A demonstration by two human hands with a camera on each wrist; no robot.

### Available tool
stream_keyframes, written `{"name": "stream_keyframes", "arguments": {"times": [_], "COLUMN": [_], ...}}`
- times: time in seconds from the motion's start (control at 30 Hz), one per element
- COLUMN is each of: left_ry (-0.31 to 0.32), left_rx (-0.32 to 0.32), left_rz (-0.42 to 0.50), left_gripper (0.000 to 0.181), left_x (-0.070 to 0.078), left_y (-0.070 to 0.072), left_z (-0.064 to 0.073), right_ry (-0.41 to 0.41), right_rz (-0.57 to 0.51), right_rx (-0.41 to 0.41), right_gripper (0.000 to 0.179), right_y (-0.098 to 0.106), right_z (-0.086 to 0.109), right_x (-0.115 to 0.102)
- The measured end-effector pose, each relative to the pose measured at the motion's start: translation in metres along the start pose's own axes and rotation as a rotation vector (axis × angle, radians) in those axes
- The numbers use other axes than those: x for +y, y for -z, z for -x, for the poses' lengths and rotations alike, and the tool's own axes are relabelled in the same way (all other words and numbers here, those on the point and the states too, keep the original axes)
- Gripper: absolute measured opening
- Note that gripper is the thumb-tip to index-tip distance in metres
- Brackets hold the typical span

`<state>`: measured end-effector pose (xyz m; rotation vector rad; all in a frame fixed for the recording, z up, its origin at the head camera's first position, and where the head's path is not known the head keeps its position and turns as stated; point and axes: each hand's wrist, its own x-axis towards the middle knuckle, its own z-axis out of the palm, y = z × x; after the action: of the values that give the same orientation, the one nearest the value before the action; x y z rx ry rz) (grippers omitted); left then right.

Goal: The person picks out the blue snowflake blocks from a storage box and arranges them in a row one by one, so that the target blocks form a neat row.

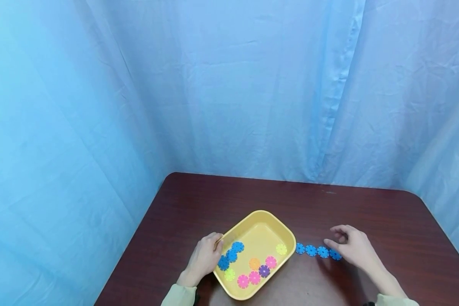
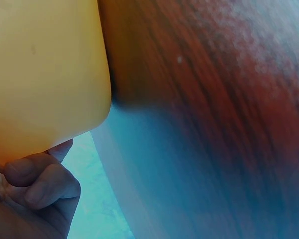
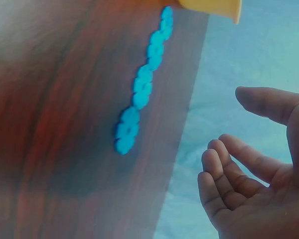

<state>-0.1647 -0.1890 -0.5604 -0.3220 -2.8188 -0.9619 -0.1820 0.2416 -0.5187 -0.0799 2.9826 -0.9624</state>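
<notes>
My left hand [image 1: 203, 257] grips the left rim of a yellow plastic tray [image 1: 259, 242], its fingers curled at the edge. Inside lie toothed plastic snowflake discs: several blue ones [image 1: 231, 255], pink ones [image 1: 254, 278], a purple one [image 1: 264, 271], an orange one [image 1: 254, 264] and yellow ones [image 1: 281, 249]. On the table, a row of several blue snowflake discs [image 1: 323, 252] runs rightward from the tray's right side. Over the right end of this row my right hand [image 1: 353, 246] hovers with thumb and fingers apart, holding nothing; the right wrist view [image 3: 259, 164] shows bare fingertips.
A dark reddish-brown table [image 1: 214, 191] with rounded corners carries everything. Light blue curtains [image 1: 252, 93] hang behind it and along both sides. The tray's right corner stands close against the left end of the blue row.
</notes>
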Motion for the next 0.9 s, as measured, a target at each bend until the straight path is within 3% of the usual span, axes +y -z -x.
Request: {"name": "stream_keyframes", "arguments": {"times": [0.5,0.9], "left_ry": [-0.001,-0.004], "left_rx": [0.01,0.009], "left_rz": [-0.012,-0.011], "left_gripper": [0.016,0.015], "left_x": [0.001,0.002], "left_y": [0.001,0.001], "left_z": [0.0,0.0], "right_ry": [0.12,0.21], "right_rz": [-0.053,-0.122], "right_rx": [0.056,0.037], "right_gripper": [0.047,0.039], "right_y": [-0.004,-0.016], "right_z": [-0.016,-0.026], "right_x": [-0.046,-0.08]}}
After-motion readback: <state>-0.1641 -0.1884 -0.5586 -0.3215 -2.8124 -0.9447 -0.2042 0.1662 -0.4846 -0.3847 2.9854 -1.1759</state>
